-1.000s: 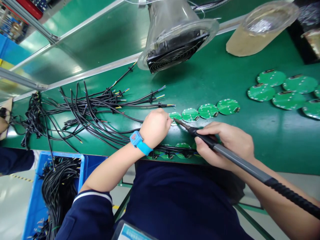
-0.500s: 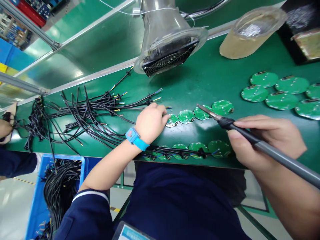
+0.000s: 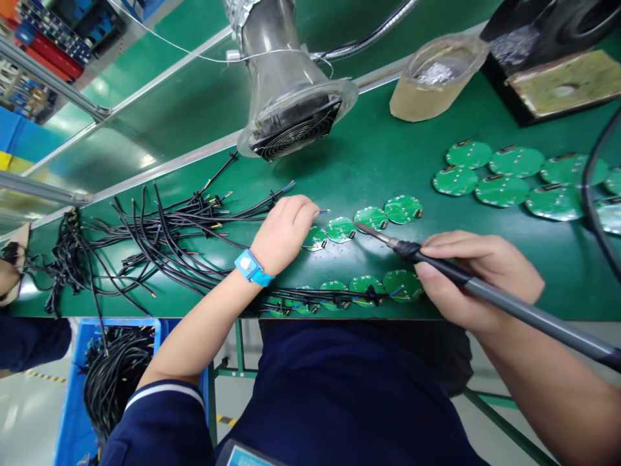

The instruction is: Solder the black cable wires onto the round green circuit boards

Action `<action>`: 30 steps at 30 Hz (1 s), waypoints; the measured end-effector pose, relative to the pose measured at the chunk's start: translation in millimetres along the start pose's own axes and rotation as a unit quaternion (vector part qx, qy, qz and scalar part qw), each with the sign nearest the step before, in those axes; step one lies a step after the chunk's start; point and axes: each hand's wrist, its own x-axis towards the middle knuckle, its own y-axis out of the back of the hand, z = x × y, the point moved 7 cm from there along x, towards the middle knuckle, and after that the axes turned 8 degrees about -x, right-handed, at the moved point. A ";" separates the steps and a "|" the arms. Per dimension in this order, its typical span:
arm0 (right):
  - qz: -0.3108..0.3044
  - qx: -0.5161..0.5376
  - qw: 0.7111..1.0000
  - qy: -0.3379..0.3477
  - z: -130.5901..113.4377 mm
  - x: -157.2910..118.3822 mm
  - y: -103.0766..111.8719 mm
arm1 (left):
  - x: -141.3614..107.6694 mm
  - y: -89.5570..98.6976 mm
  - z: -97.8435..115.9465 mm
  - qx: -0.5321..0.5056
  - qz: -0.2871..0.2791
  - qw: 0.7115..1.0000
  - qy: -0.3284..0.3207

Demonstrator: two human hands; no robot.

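Relation of iron tip, boards and left hand on the green surface point(image 3: 369, 175). The soldering iron point(image 3: 504, 300) lay obliquely, its long axis running from lower right to upper left, with its tip where the second and third boards from the left adjoined in a row of four circuit boards point(image 3: 341, 230). The leftmost circuit board point(image 3: 315, 239) was just beside the left hand point(image 3: 284, 233), so that the second board lay between the tip and that hand. Seen from the left fingers, the tip stood to the right; whether it touched a board could not be told. The row ran left to right, its right end set farther from the near edge.

Of the two hands, the left was nearer to the leftmost board; the right hand point(image 3: 504, 262) stood well apart from it and spanned the interval with the iron. The right fingers were wrapped around the front of the handle, much as on a pen, the forearm entering from the lower right. The left hand was turned knuckles up, its fingers bent and close together, a blue wristband point(image 3: 253, 267) at the wrist. A cable end with coloured wires point(image 3: 324, 211) projected just past these fingers; whether they pinched it, or the board, could not be told.
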 end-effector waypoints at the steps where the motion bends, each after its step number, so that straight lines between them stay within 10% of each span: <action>1: 0.000 0.006 1.000 0.010 -0.7 -1.3 -0.1 | -1.4 -1.4 5.4 -0.017 0.010 1.000 -0.009; 13: -0.008 0.029 0.997 0.068 -6.1 -4.5 -2.8 | -9.4 -8.9 27.6 -0.058 0.004 0.996 -0.062; 30: -0.064 -0.071 0.988 0.122 -15.8 -0.2 -15.7 | -9.2 -25.9 33.7 -0.047 -0.004 0.999 0.023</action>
